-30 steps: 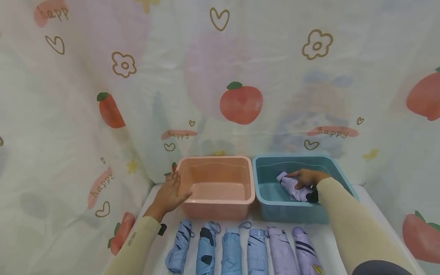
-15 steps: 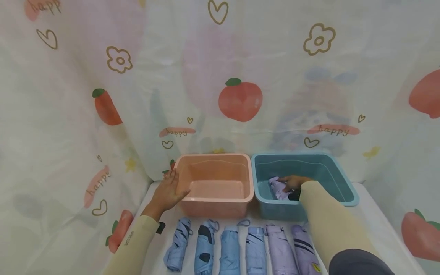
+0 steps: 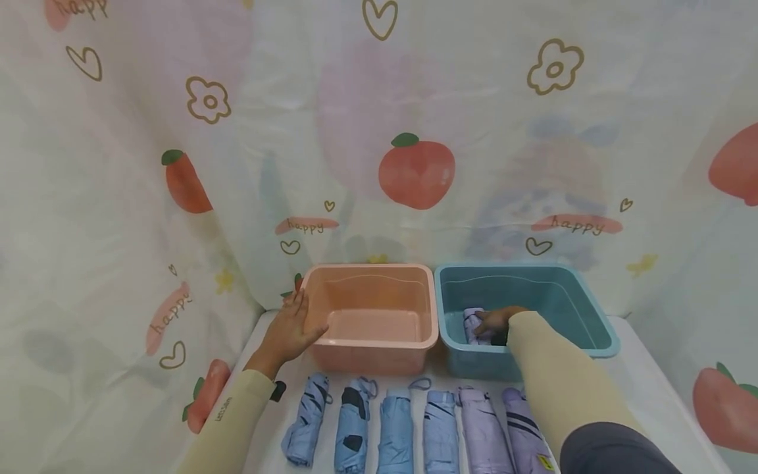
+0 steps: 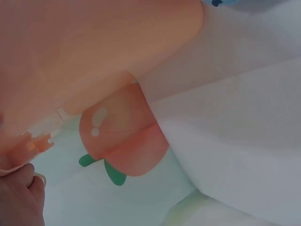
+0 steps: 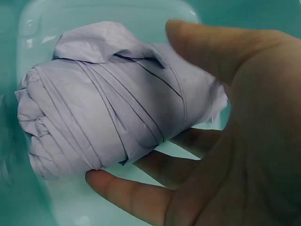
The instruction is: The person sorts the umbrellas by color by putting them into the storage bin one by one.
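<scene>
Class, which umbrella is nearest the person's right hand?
The lilac umbrella in the teal tub, at the right hand; the six other umbrellas lie in a row on the table.

Right hand (image 3: 496,320), lilac umbrella (image 3: 472,324): shifted left, lower inside teal basin (image 3: 482,363).

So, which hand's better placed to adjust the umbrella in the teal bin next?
Right, I'd say: the right hand is inside the teal bin, spread about that umbrella. The left hand is off at the pink bin.
</scene>
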`<state>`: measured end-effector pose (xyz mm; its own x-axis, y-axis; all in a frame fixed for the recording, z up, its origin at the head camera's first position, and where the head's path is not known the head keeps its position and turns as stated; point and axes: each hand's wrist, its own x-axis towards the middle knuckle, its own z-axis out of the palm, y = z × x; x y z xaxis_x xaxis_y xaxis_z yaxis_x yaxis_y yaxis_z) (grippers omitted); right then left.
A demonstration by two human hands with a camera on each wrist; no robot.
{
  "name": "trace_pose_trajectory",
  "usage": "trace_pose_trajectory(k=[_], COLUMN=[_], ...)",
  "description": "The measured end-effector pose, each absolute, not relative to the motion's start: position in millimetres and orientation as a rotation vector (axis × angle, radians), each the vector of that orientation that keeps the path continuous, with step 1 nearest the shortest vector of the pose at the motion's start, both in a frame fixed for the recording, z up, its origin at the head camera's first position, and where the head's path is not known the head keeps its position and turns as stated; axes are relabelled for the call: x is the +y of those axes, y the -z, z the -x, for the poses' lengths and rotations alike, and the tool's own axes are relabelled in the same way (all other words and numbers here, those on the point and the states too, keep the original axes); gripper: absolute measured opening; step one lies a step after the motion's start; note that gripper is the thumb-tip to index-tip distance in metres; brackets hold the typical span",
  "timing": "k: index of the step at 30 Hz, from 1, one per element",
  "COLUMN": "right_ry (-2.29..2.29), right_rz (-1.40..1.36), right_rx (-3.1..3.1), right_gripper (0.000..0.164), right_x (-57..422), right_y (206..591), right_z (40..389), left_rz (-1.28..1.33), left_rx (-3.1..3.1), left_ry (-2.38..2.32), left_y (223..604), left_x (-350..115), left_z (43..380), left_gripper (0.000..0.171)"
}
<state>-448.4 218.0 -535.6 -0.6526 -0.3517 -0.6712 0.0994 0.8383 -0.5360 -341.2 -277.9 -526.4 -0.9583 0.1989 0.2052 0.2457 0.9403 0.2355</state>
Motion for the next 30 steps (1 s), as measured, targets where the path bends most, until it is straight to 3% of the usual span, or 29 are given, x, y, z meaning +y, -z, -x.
trace_pose_trajectory(k=[8,23,30], right_ry=[0.723,0.781,0.733], right_rz=[0.202,0.170,0.279], right_rx=[2.172,2.137,2.188], right_gripper=[0.096,0.099,0.083], right_x=[198.0,177.9,209.2], right_y=[540.3,543.6,511.6], right_z=[455.2,461.2,449.8], left_rz=[0.335,0.354,0.381], left_rx=[-2.924,-2.903,-2.915], left_ry=[0.386,0.388,0.374], left_y=[524.9,527.5,523.3], left_x=[-277.3,-278.8,-277.8], left_z=[343.8,343.6,340.4], left_gripper=[0.096,0.097,0.096])
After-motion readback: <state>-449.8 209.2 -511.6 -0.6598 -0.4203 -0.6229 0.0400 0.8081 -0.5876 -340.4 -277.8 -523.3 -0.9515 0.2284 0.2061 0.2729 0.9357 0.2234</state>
